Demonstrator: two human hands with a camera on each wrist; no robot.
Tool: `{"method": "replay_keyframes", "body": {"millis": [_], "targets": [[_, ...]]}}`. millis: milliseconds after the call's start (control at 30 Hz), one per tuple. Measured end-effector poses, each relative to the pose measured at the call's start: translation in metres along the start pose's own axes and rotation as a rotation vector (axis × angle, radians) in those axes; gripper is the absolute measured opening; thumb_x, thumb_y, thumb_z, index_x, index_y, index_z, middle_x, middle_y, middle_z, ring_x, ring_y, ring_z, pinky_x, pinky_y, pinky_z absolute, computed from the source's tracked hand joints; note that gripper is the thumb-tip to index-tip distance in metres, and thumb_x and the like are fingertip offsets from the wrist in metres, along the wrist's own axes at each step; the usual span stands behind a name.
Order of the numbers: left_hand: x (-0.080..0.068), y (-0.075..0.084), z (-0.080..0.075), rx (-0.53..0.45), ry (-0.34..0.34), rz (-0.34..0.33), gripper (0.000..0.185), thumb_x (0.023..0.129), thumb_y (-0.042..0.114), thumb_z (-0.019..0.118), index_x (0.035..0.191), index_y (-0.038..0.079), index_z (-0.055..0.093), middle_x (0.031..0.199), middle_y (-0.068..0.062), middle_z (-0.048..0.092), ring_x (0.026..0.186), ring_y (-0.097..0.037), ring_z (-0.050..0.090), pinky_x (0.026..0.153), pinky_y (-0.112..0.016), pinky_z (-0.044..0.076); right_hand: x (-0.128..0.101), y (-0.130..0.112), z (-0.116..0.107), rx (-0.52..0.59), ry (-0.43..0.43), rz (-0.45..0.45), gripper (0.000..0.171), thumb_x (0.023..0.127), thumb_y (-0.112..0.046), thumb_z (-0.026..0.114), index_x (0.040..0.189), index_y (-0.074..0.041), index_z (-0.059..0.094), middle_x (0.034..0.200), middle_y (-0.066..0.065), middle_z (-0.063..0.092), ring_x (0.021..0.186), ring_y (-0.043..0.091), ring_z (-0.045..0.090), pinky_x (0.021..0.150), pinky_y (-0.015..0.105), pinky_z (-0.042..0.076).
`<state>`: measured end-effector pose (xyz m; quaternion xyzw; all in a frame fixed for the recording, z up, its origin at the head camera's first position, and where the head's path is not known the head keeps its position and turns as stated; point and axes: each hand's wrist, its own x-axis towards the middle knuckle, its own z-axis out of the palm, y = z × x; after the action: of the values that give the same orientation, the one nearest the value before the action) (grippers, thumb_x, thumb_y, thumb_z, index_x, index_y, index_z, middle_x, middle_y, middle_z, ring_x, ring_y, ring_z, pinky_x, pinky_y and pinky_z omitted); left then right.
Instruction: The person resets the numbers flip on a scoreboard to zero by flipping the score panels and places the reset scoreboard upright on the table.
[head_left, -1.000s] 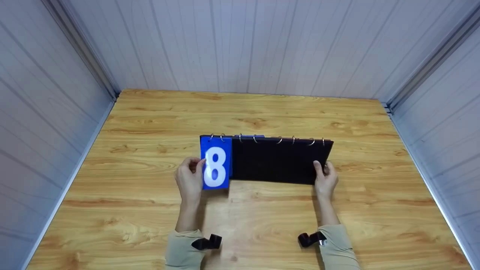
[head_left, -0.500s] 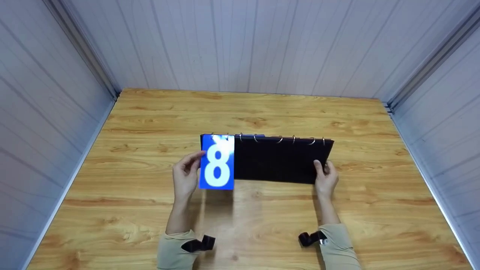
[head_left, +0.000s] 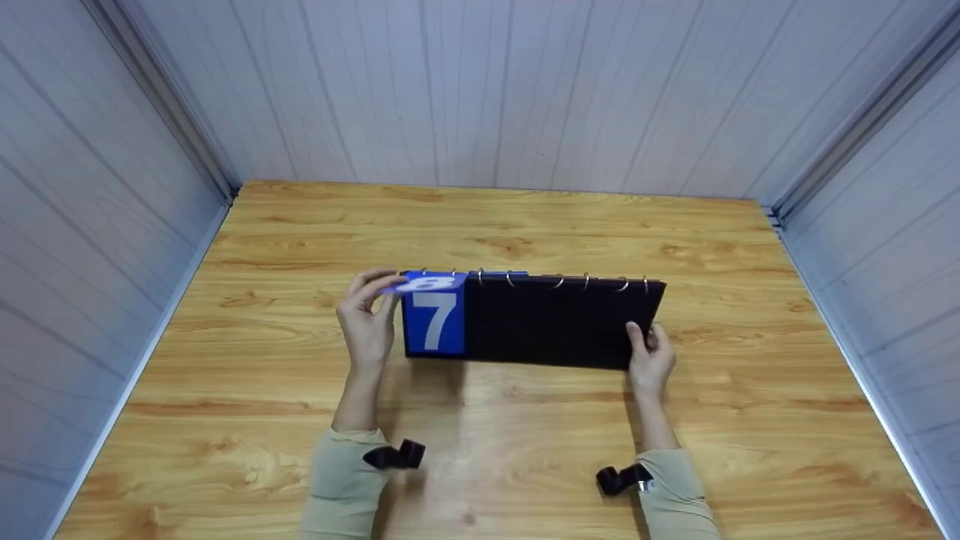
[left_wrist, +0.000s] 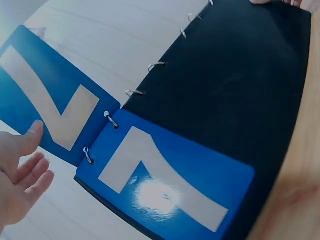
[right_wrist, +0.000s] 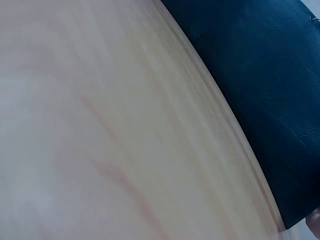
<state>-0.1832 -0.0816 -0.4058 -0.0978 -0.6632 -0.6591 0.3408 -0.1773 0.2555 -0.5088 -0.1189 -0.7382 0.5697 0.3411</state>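
Note:
A black flip scoreboard [head_left: 547,322] with metal rings along its top stands tilted on the table. My left hand [head_left: 367,319] pinches the left edge of a blue number card [head_left: 431,283] bearing a white 8, raised around its rings. In the left wrist view the thumb lies on the lifted card's [left_wrist: 60,95] other face, which has a white numeral; the index finger is hidden behind it. Under it, a blue card with a white 7 [head_left: 435,322] lies flat against the board. My right hand [head_left: 651,358] grips the board's right edge, thumb on the front.
The board stands on a wood-grain table [head_left: 510,450], with light panelled walls [head_left: 495,90] behind and at both sides. Blue cards [head_left: 517,273] show slightly above the board's top edge. Each sleeve carries a black wrist camera [head_left: 396,454].
My left hand has moved up, swinging the 8 card from hanging down to raised about its rings. This uncovers the 7 card. The right hand has kept its hold.

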Motion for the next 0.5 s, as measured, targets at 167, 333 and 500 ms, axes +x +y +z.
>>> {"method": "replay_keyframes", "body": {"millis": [167,333,500], "targets": [[0.018,-0.013,0.002,0.134,0.03,0.075,0.005,0.071,-0.006,0.068,0.074,-0.01,0.066,0.073,-0.015,0.064,0.071,-0.015,0.06,0.069,-0.021,0.048,-0.001,0.001,0.0,0.007,0.005,-0.01,0.016,0.08,0.0,0.063,0.077,0.012,0.053,0.051,0.001,0.038,0.046,0.002,0.03,0.044,0.014,0.025],[0.037,-0.019,0.008,0.24,0.019,0.117,0.008,0.074,0.002,0.069,0.076,-0.005,0.068,0.071,-0.013,0.065,0.067,-0.018,0.06,0.066,-0.024,0.047,0.0,0.0,0.0,0.014,0.012,-0.007,0.016,0.08,0.0,0.063,0.077,0.012,0.053,0.051,0.001,0.04,0.046,0.001,0.031,0.044,0.014,0.026],[0.054,-0.025,0.016,0.292,-0.018,0.077,0.01,0.077,0.005,0.068,0.08,-0.005,0.068,0.075,-0.013,0.065,0.069,-0.021,0.059,0.069,-0.028,0.046,0.0,0.0,0.0,0.012,0.012,-0.013,0.016,0.08,0.001,0.063,0.076,0.012,0.052,0.05,0.001,0.039,0.046,0.001,0.031,0.043,0.014,0.025]]}}
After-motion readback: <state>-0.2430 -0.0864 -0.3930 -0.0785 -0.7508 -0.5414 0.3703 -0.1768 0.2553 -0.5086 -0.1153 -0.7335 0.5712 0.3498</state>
